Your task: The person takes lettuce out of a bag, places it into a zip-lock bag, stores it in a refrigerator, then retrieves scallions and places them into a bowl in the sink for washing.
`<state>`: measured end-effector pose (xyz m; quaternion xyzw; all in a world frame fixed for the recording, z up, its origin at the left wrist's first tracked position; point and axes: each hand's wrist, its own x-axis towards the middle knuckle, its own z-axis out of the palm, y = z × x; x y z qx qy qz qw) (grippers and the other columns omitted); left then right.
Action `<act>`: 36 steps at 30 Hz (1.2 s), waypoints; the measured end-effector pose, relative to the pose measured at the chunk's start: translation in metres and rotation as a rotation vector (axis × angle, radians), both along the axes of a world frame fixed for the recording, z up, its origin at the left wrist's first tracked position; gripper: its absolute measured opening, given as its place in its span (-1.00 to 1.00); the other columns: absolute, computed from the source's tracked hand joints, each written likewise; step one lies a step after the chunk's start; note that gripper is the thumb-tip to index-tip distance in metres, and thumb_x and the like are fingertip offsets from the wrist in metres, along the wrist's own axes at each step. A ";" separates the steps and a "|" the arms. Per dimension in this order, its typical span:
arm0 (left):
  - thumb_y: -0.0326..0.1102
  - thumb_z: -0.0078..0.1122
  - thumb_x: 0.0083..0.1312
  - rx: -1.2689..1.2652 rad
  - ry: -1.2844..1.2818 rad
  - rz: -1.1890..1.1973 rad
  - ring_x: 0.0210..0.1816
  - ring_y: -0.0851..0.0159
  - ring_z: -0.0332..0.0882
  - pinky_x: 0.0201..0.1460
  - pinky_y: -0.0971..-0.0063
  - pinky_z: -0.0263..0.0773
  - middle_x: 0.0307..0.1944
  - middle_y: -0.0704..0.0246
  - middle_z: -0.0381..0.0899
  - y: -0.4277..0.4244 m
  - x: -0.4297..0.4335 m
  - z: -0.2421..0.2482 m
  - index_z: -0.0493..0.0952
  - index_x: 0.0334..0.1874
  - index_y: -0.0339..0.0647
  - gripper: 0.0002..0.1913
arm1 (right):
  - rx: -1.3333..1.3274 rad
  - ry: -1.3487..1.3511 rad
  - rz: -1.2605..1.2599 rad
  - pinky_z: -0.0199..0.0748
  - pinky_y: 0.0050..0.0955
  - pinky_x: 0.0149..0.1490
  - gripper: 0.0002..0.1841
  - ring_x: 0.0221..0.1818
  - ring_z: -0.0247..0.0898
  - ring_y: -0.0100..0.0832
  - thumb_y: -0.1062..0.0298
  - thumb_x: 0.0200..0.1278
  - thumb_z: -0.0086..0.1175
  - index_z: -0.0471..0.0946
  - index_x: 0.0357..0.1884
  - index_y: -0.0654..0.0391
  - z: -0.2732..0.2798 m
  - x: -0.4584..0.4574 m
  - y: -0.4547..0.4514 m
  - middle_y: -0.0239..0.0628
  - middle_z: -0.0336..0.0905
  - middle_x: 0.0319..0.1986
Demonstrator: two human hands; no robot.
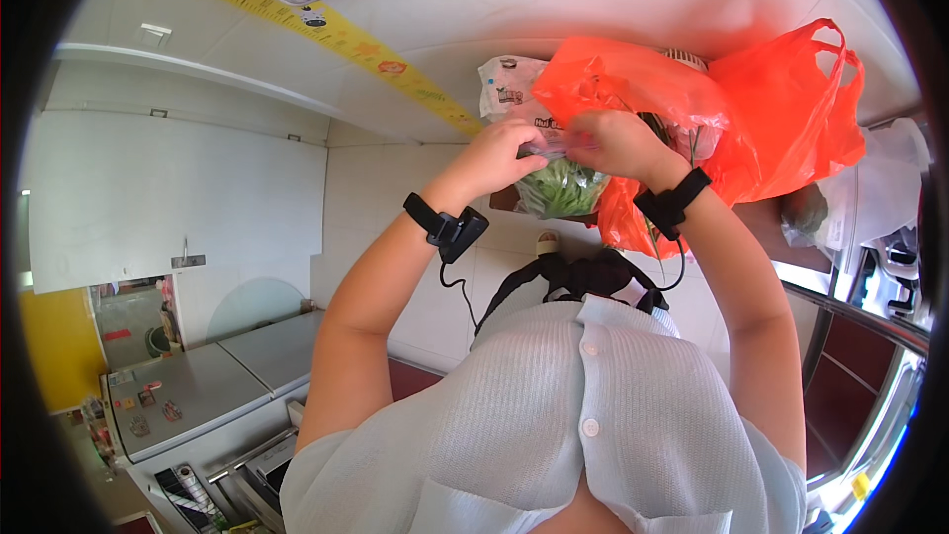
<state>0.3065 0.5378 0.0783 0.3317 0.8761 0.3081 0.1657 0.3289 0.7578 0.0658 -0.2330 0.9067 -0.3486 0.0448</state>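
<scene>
A clear plastic bag [561, 191] of green leafy vegetables is in front of me at the edge of a brown surface. My left hand [506, 152] pinches the left part of the bag's top edge between thumb and fingers. At the right part of that edge, the slightly blurred fingers of my right hand [619, 144] are closed on it. Just behind my hands lie an orange plastic bag [630, 78] and a white printed packet [511, 89]. Green stalks [695, 144] stick out beside my right wrist.
Farther right stands another orange carrier bag [786, 119] with upright handles. A translucent bag [886, 178] hangs near a metal rail [860, 311]. The brown surface [764, 226] runs below the bags. To the left are a yellow height chart [356, 44] on the wall and a grey chest-type cabinet [200, 386].
</scene>
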 end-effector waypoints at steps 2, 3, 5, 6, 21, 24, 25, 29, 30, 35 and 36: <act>-0.35 0.31 0.07 0.101 -0.028 0.045 -0.20 0.24 0.49 -0.09 0.43 0.41 -0.29 0.30 0.52 0.004 0.006 -0.003 0.50 -0.25 -0.26 -0.75 | -0.016 0.049 0.057 0.45 -0.29 -0.21 -0.87 -0.34 0.51 -0.17 0.40 -0.01 0.17 0.58 -0.38 0.17 -0.007 -0.004 -0.003 -0.20 0.57 -0.42; -0.36 0.33 0.05 0.201 -0.055 0.086 -0.21 0.24 0.49 -0.09 0.43 0.41 -0.30 0.32 0.51 0.005 0.007 -0.003 0.50 -0.28 -0.25 -0.76 | -0.032 0.100 0.110 0.45 -0.29 -0.20 -0.87 -0.33 0.50 -0.16 0.40 -0.02 0.17 0.58 -0.38 0.17 -0.010 -0.005 -0.004 -0.20 0.56 -0.41; -0.37 0.34 0.03 0.238 0.023 0.099 -0.22 0.24 0.48 -0.11 0.44 0.41 -0.31 0.33 0.50 0.001 0.008 -0.001 0.49 -0.30 -0.25 -0.76 | -0.044 0.092 0.102 0.45 -0.29 -0.20 -0.87 -0.33 0.49 -0.15 0.40 -0.02 0.17 0.58 -0.38 0.17 -0.015 -0.006 -0.005 -0.19 0.56 -0.41; -0.37 0.36 0.01 0.275 0.097 0.111 -0.24 0.25 0.47 -0.13 0.44 0.42 -0.33 0.34 0.48 -0.002 0.008 0.001 0.48 -0.32 -0.24 -0.75 | -0.055 0.082 0.091 0.45 -0.29 -0.20 -0.87 -0.34 0.48 -0.15 0.40 -0.01 0.17 0.58 -0.38 0.18 -0.017 -0.005 -0.006 -0.18 0.55 -0.42; -0.29 0.35 0.01 -0.107 0.120 -0.031 -0.38 0.26 0.48 -0.30 0.39 0.38 -0.50 0.36 0.52 -0.010 0.005 0.027 0.49 -0.43 -0.23 -0.78 | -0.125 0.065 0.061 0.46 -0.32 -0.20 -0.90 -0.34 0.50 -0.19 0.40 0.03 0.16 0.59 -0.39 0.18 -0.018 0.001 -0.008 -0.20 0.57 -0.42; -0.28 0.35 0.01 -0.106 -0.034 0.047 -0.36 0.25 0.48 -0.26 0.37 0.38 -0.47 0.35 0.55 -0.006 0.008 0.029 0.55 -0.36 -0.21 -0.78 | -0.126 0.071 0.043 0.46 -0.32 -0.20 -0.89 -0.34 0.51 -0.19 0.41 0.03 0.16 0.59 -0.39 0.18 -0.021 0.001 -0.007 -0.20 0.57 -0.42; -0.28 0.35 0.01 -0.108 -0.033 0.047 -0.36 0.25 0.48 -0.26 0.37 0.38 -0.47 0.35 0.55 -0.004 0.008 0.029 0.55 -0.36 -0.21 -0.78 | -0.127 0.071 0.044 0.46 -0.32 -0.20 -0.89 -0.34 0.51 -0.19 0.41 0.03 0.16 0.59 -0.39 0.18 -0.021 0.001 -0.007 -0.20 0.57 -0.42; -0.31 0.33 0.01 -0.062 -0.072 0.040 -0.36 0.23 0.50 -0.25 0.39 0.39 -0.44 0.32 0.59 -0.002 0.008 0.014 0.57 -0.31 -0.23 -0.77 | -0.136 0.062 0.025 0.46 -0.32 -0.20 -0.89 -0.34 0.51 -0.18 0.41 0.03 0.16 0.59 -0.37 0.18 -0.021 0.002 -0.008 -0.18 0.57 -0.43; -0.33 0.33 0.00 -0.033 -0.074 0.045 -0.37 0.21 0.50 -0.25 0.39 0.39 -0.44 0.29 0.59 -0.002 0.007 0.011 0.58 -0.32 -0.25 -0.78 | -0.147 0.059 0.024 0.46 -0.32 -0.20 -0.89 -0.34 0.51 -0.18 0.41 0.03 0.16 0.59 -0.37 0.18 -0.021 0.002 -0.007 -0.18 0.57 -0.43; -0.32 0.30 0.01 -0.077 -0.050 -0.013 -0.42 0.14 0.51 -0.30 0.35 0.39 -0.51 0.18 0.56 0.002 0.006 0.006 0.60 -0.36 -0.26 -0.81 | -0.138 0.056 0.019 0.46 -0.28 -0.21 -0.89 -0.33 0.51 -0.16 0.36 0.04 0.13 0.60 -0.38 0.13 -0.022 0.002 -0.007 -0.19 0.58 -0.42; -0.30 0.29 0.02 -0.102 -0.028 -0.041 -0.43 0.11 0.52 -0.32 0.33 0.39 -0.54 0.15 0.54 0.003 0.007 0.007 0.61 -0.38 -0.25 -0.82 | -0.127 0.056 0.024 0.46 -0.32 -0.21 -0.89 -0.34 0.51 -0.18 0.41 0.03 0.16 0.58 -0.38 0.18 -0.021 0.002 -0.007 -0.17 0.57 -0.43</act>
